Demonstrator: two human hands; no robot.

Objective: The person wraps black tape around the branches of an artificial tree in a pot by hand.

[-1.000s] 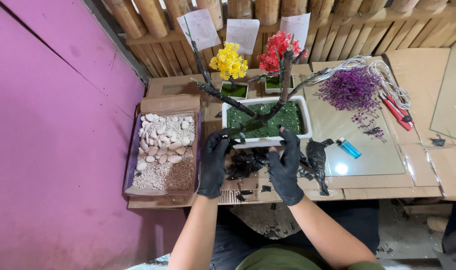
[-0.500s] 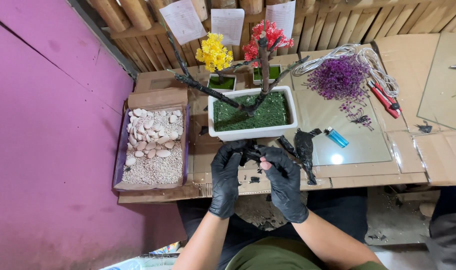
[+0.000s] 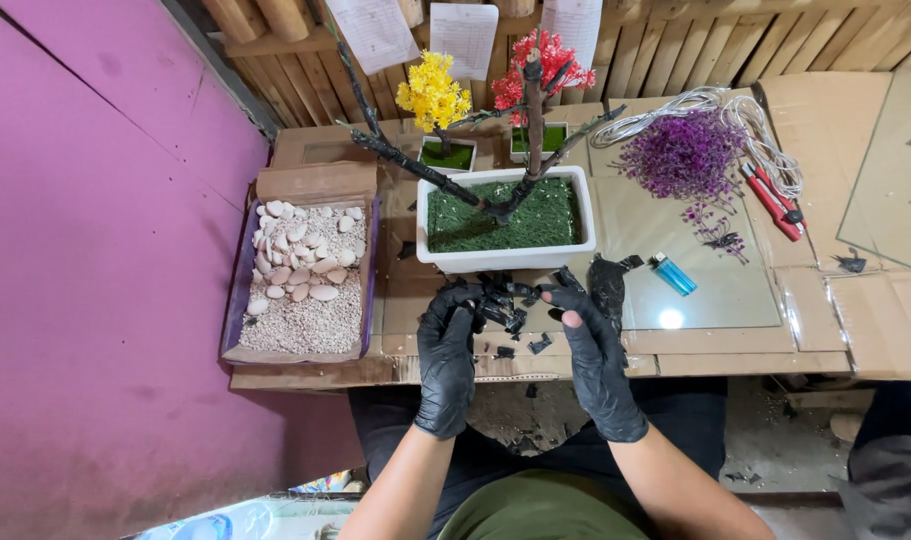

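Left hand (image 3: 445, 350) and right hand (image 3: 590, 350), black-gloved, pinch light, brittle-looking black scraps (image 3: 500, 305) at centre frame, best gripped by fingertips, below the white planter (image 3: 505, 258).

The one camera sits on my head and looks almost straight down over my forearms, close enough that my left hand (image 3: 445, 360) and right hand (image 3: 595, 365) fill the lower middle. The bench (image 3: 825, 330) spreads out beyond my fingertips, a slatted wooden wall (image 3: 775, 40) rises past it, and a purple wall (image 3: 85, 250) runs beside my left hand.
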